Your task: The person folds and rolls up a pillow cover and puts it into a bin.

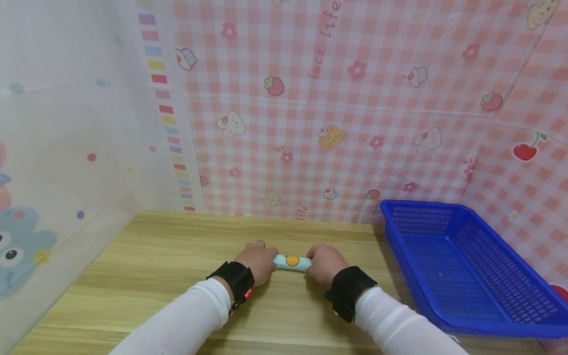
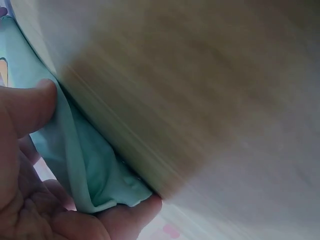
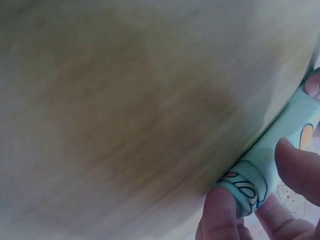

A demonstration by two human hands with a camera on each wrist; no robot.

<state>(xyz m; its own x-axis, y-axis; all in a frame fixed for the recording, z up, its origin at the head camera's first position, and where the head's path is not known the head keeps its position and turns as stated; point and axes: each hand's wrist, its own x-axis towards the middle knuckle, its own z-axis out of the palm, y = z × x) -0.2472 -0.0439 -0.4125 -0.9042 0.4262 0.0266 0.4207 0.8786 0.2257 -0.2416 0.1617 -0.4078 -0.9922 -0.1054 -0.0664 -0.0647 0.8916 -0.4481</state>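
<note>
A mint-green rolled cloth with an orange fruit print lies sideways on the wooden table. My left hand grips its left end. In the left wrist view, the thumb presses on the cloth and a fingertip touches its loose, folded end. At the other end, my right hand holds the roll between thumb and fingers. The right wrist view shows the coiled end of the cloth, with the fingers close around it. Part of each end is hidden by the hands in the head view.
To the right stands a blue plastic basket with mesh walls. A pink checked sheet rises behind the wooden table, and a white patterned sheet hangs along the left side.
</note>
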